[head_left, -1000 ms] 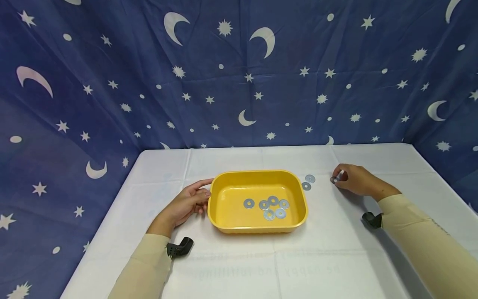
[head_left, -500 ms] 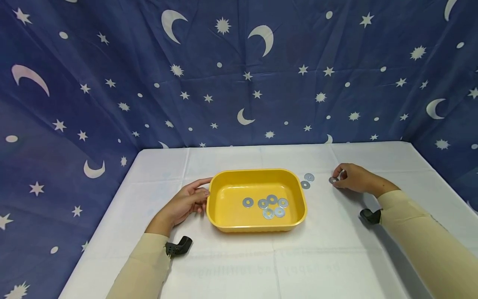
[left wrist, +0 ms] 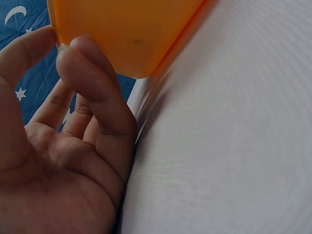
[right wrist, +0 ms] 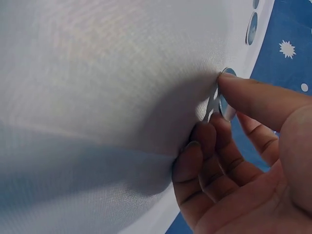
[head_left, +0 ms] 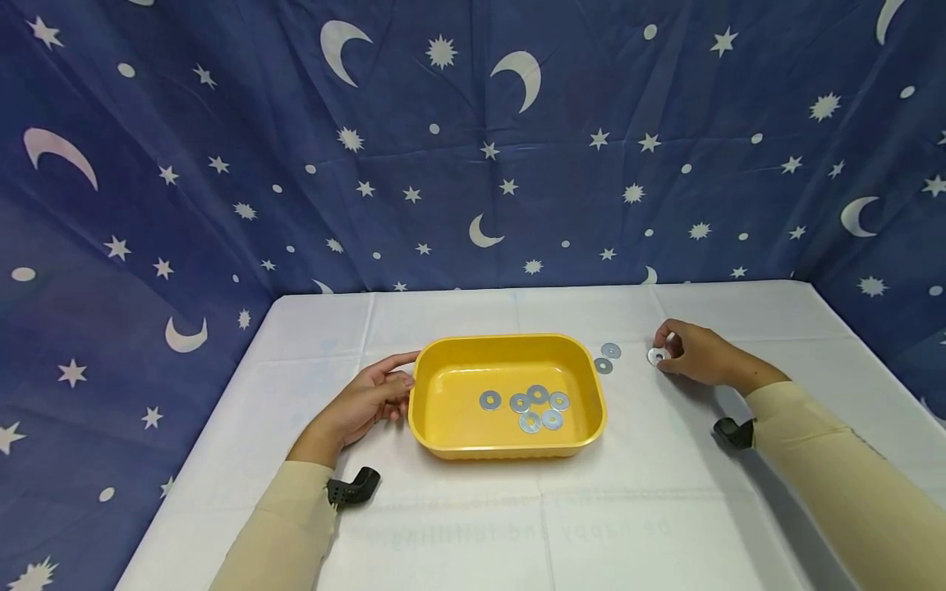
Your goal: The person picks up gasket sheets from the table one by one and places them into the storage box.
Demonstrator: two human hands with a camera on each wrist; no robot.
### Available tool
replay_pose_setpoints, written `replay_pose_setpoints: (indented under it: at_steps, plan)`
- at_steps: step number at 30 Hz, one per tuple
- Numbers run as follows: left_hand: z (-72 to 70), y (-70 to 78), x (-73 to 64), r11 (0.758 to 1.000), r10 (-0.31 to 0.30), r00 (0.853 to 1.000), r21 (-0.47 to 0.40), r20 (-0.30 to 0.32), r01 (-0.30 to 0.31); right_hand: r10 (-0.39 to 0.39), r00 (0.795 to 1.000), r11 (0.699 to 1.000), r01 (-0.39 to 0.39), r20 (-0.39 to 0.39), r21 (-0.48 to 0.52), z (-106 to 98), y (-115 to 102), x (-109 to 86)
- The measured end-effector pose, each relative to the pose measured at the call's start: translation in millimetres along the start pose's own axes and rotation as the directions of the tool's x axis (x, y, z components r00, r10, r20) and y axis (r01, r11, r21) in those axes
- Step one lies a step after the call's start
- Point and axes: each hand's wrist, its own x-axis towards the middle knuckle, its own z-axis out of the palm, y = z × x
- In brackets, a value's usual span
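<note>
A yellow tray (head_left: 510, 455) stands on the white-covered table, with several flat metal washers (head_left: 490, 400) lying on its floor. My left hand (head_left: 365, 402) holds the tray's left end. In the left wrist view its thumb and bent fingers (left wrist: 80, 68) meet at the tray's rim and outer wall. To the right of the tray, my right hand (head_left: 698, 355) pinches one washer (head_left: 654, 357) between thumb and fingertips. That washer stands tilted close over the cloth, its hole partly showing. In the right wrist view the thumb (right wrist: 243, 92) covers part of it.
Two loose washers, one farther back (head_left: 611, 350) and one nearer (head_left: 603, 366), lie just right of the tray. A blue curtain (head_left: 473, 148) with stars and moons rises behind the table (head_left: 473, 542) and along its sides.
The pinched washer has turned from nearly edge-on to showing its face and hole, as my right hand shifts slightly left and up. My left hand and the tray keep their places.
</note>
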Motion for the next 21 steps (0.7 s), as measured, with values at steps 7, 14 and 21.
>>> replay_pose_setpoints:
  at_steps: [7, 14, 21]
  plan:
    - [-0.2, -0.4, 0.8, 1.0, 0.001, 1.0, -0.006, 0.001, -0.001, -0.024, 1.0, 1.0, 0.024, -0.01, -0.004, 0, -1, -2.4]
    - [-0.1, -0.2, 0.6, 1.0, -0.003, 1.0, -0.009, -0.002, 0.003, -0.03, 1.0, 0.999, 0.031, -0.007, 0.021, -2, -7, -7.7]
    - [0.3, -0.2, 0.4, 1.0, -0.001, 1.0, -0.009, -0.001, 0.001, -0.035, 0.999, 0.999, 0.035, 0.006, 0.033, -1, -14, -11.9]
